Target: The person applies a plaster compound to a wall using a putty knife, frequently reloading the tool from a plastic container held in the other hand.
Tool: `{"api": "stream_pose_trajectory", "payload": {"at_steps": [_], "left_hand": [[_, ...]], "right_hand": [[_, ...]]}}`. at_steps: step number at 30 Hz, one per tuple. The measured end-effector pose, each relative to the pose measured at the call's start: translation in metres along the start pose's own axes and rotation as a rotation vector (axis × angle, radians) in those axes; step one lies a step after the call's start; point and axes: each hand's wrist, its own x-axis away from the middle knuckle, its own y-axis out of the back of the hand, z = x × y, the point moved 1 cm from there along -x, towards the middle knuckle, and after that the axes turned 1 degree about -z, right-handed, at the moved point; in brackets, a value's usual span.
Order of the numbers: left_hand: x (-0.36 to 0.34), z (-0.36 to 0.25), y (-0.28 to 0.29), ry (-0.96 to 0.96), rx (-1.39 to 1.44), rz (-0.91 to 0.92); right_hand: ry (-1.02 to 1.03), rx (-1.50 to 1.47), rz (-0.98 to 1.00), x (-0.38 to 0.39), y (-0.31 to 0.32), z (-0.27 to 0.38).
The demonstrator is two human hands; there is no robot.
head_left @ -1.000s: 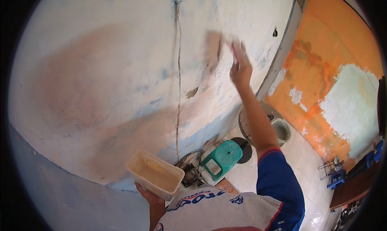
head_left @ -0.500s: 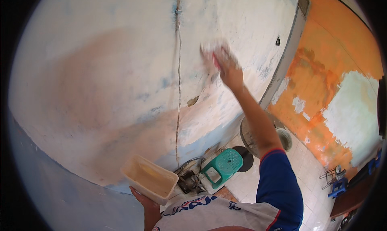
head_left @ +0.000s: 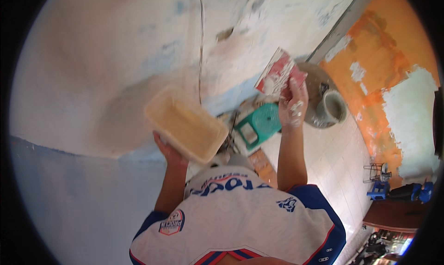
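My right hand [head_left: 294, 101] is closed on a red, flat putty spreader [head_left: 276, 75] smeared with whitish paste. Paste also clings to the fingers and the back of that hand. The spreader is held up in front of my body, apart from the wall. My left hand [head_left: 169, 150] grips the near left side of a cream rectangular plastic tub [head_left: 185, 126], its fingers partly hidden beneath. The tub is tilted, slightly blurred, and its inside looks beige. Ahead stands the patchy white wall [head_left: 138, 43], with a small chipped hole [head_left: 225, 34] and a vertical cable [head_left: 200, 48].
Below the wall, a green plastic stool [head_left: 266, 121] stands on the tiled floor [head_left: 319, 158]. To its right a grey bucket [head_left: 333, 107] sits on a round, dirty surface. An orange wall [head_left: 374, 48] with pale patches rises at right, near a small blue stool [head_left: 378, 191].
My right hand has come down off the wall with the spreader, back toward my body. The tub in my left hand is higher and further right in view. My view has tilted downward.
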Motion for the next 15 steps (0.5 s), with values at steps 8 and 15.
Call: {"api": "stream_pose_trajectory", "payload": {"at_steps": [8, 15], "left_hand": [[-0.021, 0.042, -0.039, -0.114, 0.045, 0.319], [-0.012, 0.074, -0.045, -0.189, 0.003, 0.260]], "right_hand": [[0.148, 0.306, 0.170, 0.048, -0.002, 0.058], [0.402, 0.548, 0.671, 0.096, -0.007, 0.089]]}}
